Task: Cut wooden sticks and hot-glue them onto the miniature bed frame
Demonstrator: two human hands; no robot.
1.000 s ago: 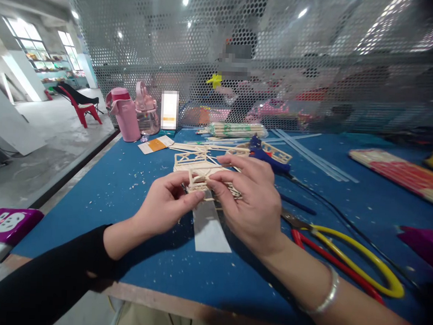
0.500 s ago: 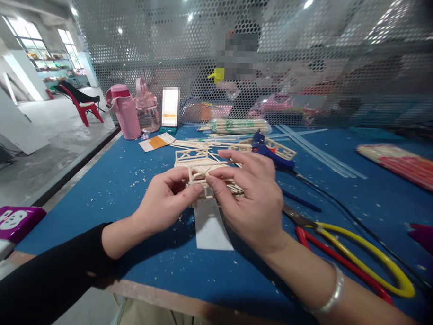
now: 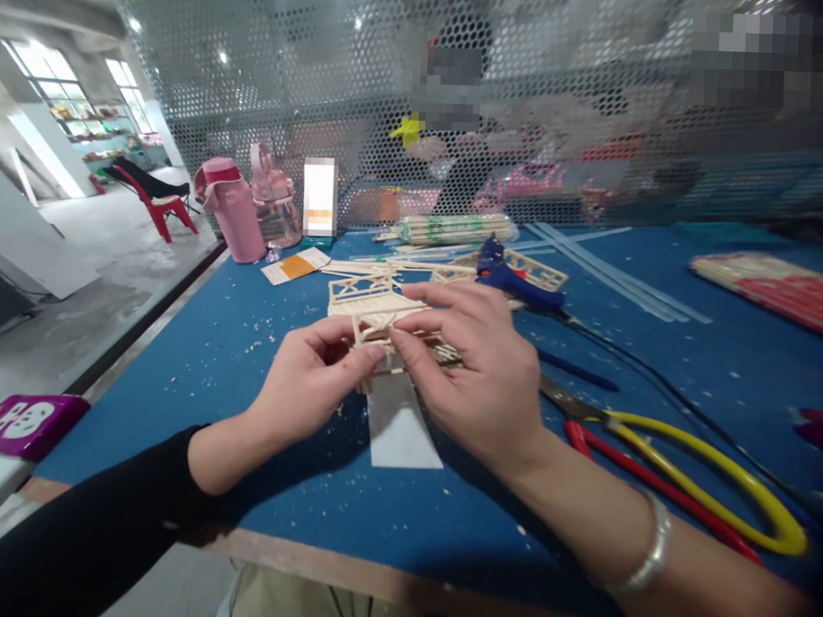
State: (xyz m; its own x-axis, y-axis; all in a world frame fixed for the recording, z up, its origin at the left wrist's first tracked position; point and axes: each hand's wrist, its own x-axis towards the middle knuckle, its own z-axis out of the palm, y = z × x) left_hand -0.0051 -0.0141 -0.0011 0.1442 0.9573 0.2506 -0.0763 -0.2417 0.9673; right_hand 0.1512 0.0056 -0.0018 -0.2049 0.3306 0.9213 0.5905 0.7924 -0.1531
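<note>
Both my hands meet over a small wooden stick model (image 3: 364,300) with a slatted deck and crossed railings. My left hand (image 3: 315,373) pinches the model's near left corner between thumb and fingers. The thumb and index finger of my right hand (image 3: 474,356) close on a thin wooden stick of the near frame, and the hand hides much of the model's right side. Below the model, a white paper strip (image 3: 402,430) lies on the blue tabletop (image 3: 243,483). A blue glue gun (image 3: 520,285) rests just behind my right hand.
Pliers with red and yellow handles (image 3: 649,461) lie right of my right forearm. Behind are bundled sticks (image 3: 455,229), clear glue sticks (image 3: 615,275), a pink bottle (image 3: 232,208) and a perforated metal screen (image 3: 271,79). A purple power strip (image 3: 29,426) sits at the left edge.
The whole view has shifted slightly. Both hands keep nearly the same grip on the stick model, with only very small finger movement.
</note>
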